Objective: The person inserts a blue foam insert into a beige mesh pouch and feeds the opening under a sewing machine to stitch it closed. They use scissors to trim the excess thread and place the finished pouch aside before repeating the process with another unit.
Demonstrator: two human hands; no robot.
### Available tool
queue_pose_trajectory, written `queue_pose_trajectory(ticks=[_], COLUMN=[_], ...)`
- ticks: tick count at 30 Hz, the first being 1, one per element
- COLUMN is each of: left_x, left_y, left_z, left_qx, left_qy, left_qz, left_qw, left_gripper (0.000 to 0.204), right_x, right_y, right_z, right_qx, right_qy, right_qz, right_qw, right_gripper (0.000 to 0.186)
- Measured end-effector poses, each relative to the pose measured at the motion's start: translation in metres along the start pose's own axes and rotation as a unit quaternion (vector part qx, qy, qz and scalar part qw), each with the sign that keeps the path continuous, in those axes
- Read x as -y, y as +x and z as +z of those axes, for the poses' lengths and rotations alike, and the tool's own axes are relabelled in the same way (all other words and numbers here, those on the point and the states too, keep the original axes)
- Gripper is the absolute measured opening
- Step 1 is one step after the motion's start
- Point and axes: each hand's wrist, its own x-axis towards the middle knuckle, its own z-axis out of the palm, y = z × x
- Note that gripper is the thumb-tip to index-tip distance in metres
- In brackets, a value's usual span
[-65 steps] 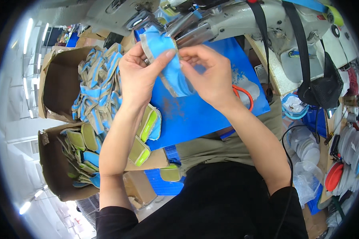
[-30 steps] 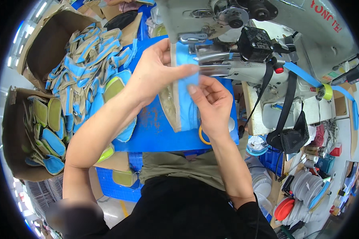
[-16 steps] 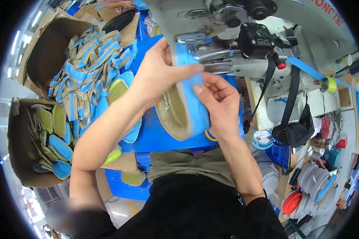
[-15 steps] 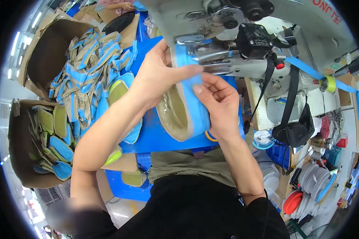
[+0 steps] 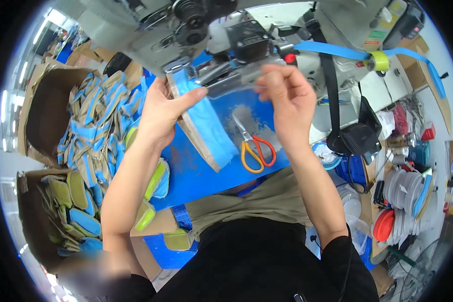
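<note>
My left hand (image 5: 161, 113) is closed on a blue-and-tan padded fabric piece (image 5: 205, 132), thumb across its blue face, with its upper end at the metal foot and guides (image 5: 178, 68) of a grey sewing machine (image 5: 131, 32). My right hand (image 5: 284, 100) is raised to the right of the piece, below a black housing (image 5: 246, 43), fingers curled with the thumb against them; whatever they may hold cannot be made out. Scissors with orange and red handles (image 5: 253, 156) lie on the blue work surface (image 5: 183, 189) between my hands.
Two cardboard boxes (image 5: 40, 116) stand at left beside heaped fabric strips (image 5: 93, 128) and padded pieces (image 5: 83, 224). A blue tape (image 5: 332, 48) runs through a yellow-green roll (image 5: 379, 60). Black straps (image 5: 329, 100) hang at right, above stacked white discs (image 5: 402, 186) and a red dish (image 5: 382, 224).
My right hand has left the fabric and moved up and right, uncovering the scissors. The view has shifted, with the machine further left and the piece more tilted in my left hand.
</note>
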Motion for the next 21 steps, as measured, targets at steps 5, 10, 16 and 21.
queue_pose_trajectory(ticks=[5,10,16,21], left_x=[0.004,0.012,0.005,0.003], left_y=[0.002,0.001,-0.003,0.0], left_z=[0.003,-0.002,-0.011,-0.02], left_qx=[0.004,0.002,0.011,0.029], left_qy=[-0.012,-0.028,-0.114,-0.119], left_qz=[0.01,0.028,-0.015,-0.038], left_qw=[1.0,0.999,0.993,0.992], left_gripper=[0.057,0.052,0.036,0.032], right_x=[0.0,0.0,-0.029,-0.026], right_y=[0.03,-0.01,-0.022,-0.027], right_z=[-0.013,0.012,0.047,0.054], right_qx=[-0.019,-0.015,0.128,0.118], right_qy=[-0.011,-0.008,-0.023,0.053], right_qz=[-0.066,0.093,0.142,0.171], right_qw=[0.998,0.995,0.981,0.977], right_gripper=[0.023,0.025,0.034,0.028])
